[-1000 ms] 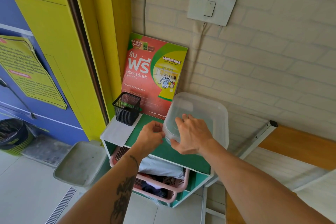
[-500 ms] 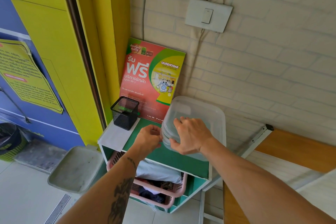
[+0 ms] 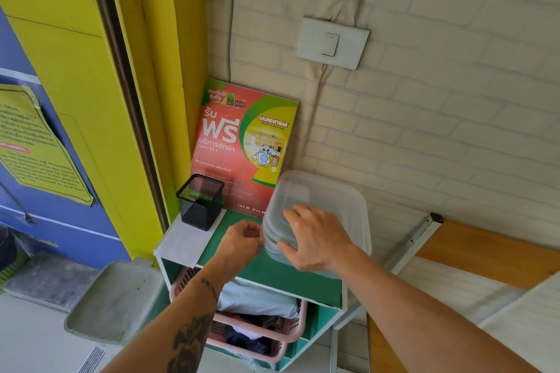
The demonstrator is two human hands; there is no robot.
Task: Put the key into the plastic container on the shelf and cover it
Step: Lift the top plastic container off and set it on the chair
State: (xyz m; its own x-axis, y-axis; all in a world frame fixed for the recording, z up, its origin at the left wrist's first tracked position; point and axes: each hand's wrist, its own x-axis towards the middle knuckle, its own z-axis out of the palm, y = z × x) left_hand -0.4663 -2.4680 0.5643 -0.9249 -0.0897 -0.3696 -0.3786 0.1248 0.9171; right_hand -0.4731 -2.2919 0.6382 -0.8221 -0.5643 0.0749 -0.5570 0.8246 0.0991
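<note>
A clear plastic container [image 3: 327, 191] with its lid on stands on the green top of the shelf [image 3: 272, 272], at the right against the wall. My right hand [image 3: 315, 236] lies over the lid's near left part, fingers spread on top and thumb down on the container's side. My left hand [image 3: 242, 239] is curled, its fingertips pinching the lid's edge at the container's left corner. No key shows; the curled left fingers hide whatever is inside them.
A black mesh pen holder [image 3: 200, 200] stands on a white sheet at the shelf's left. A red laundry poster [image 3: 239, 145] leans on the wall behind. Pink baskets [image 3: 260, 327] with clothes fill the shelf below. A grey tray [image 3: 112, 300] sits lower left.
The view has dropped a little. Both hands stay at the container; my left fingertips have closed in on its left corner edge.
</note>
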